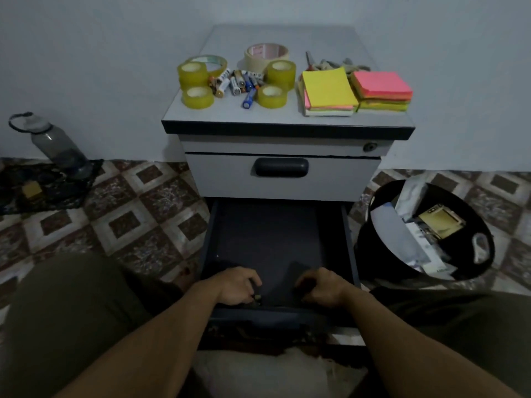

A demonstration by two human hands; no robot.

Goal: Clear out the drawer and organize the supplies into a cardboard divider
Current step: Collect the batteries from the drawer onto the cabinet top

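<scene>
Patterned floor tiles (135,214) meet a pale wall. At ten o'clock from the open drawer, a grey water bottle (54,147) leans against that wall, its base on a black bag (57,193) spread on the floor.

On the counter (287,117), which is the top of a small cabinet, yellow tape rolls (197,96) sit at nine and three o'clock of a loose pile of batteries (238,83). A wide masking tape roll (266,56) lies at twelve o'clock of the pile. Scissors (310,60) lie near the back, at one o'clock of the batteries. A yellow-topped pad of sticky notes (327,91) sits just beside a pink-topped pad (380,87) at its three o'clock.

Below the shut upper drawer (227,179), the bottom drawer (267,239) is pulled out. Both hands are inside it at its six o'clock edge. The left hand (240,285) has its fingers curled down, with a small pale-tipped object (257,297) at the fingertips; it is too dark to tell whether they grip it. The right hand (320,287) is curled too, and I cannot tell if it holds anything.

At three o'clock of the drawer stands a black bin (365,254) with papers inside.
</scene>
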